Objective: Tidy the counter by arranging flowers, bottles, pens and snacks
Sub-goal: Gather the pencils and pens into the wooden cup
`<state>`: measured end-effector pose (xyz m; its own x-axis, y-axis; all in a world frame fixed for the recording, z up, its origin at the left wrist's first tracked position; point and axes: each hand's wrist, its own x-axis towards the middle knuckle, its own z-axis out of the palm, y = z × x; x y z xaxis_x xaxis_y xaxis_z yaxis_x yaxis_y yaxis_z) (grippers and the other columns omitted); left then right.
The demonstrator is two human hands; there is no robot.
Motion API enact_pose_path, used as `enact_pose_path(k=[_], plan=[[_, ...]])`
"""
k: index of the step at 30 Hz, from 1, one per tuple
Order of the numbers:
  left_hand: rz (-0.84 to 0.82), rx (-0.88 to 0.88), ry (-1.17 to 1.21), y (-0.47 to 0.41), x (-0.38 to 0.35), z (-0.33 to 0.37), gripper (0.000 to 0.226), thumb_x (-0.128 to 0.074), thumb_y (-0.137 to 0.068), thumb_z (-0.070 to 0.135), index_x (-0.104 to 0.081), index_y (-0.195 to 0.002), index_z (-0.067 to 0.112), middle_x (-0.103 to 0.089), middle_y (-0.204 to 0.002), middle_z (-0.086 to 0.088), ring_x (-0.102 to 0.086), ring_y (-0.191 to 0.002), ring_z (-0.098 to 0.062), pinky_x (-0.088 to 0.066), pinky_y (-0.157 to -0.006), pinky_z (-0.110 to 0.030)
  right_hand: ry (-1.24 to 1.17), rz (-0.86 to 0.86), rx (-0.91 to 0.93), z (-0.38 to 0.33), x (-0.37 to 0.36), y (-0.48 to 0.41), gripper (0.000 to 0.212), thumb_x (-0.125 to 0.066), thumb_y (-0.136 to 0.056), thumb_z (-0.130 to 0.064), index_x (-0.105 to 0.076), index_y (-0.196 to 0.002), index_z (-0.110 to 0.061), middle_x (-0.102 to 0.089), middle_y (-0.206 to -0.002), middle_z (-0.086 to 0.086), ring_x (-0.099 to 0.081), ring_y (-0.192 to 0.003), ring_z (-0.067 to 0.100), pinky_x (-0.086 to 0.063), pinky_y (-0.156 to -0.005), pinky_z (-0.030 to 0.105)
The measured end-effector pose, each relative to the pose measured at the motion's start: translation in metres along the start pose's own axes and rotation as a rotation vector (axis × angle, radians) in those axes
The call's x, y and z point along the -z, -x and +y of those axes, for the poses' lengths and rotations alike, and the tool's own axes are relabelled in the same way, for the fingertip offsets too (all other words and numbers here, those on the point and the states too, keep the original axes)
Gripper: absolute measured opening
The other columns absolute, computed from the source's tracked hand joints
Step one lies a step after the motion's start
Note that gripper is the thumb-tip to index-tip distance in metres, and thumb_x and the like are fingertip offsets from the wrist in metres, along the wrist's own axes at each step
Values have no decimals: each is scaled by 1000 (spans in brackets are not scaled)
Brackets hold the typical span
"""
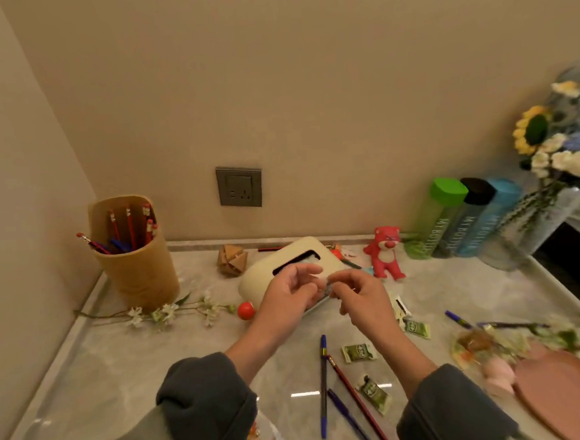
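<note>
Both hands meet above the cream tissue box. My left hand and my right hand pinch a small pale wrapped thing between their fingertips; it is too blurred to name. A tan pen holder with red pencils and blue pens stands at the back left. A white flower sprig lies in front of it. Loose pens and a red pencil lie near me, among green snack packets. Three bottles stand by the wall beside a flower bouquet.
A pink plate sits at the front right next to a clear snack bag. A red bear toy, a wooden puzzle and a small orange ball stand around the tissue box. A wall socket is behind.
</note>
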<state>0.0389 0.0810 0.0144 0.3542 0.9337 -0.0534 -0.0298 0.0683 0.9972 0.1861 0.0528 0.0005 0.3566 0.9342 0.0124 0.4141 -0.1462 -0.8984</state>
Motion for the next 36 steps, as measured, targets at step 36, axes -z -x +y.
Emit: enact_pose_path(k=[36], plan=[[169, 422, -860, 39, -33, -86, 19, -37, -97, 35, -47, -102, 20, -66, -91, -4, -63, -83, -20, -53, -81, -43, 532, -467, 101, 69, 2, 40, 14, -48, -87, -30, -48, -79, -19, -50, -70, -4, -51, -66, 17, -33, -54, 30]])
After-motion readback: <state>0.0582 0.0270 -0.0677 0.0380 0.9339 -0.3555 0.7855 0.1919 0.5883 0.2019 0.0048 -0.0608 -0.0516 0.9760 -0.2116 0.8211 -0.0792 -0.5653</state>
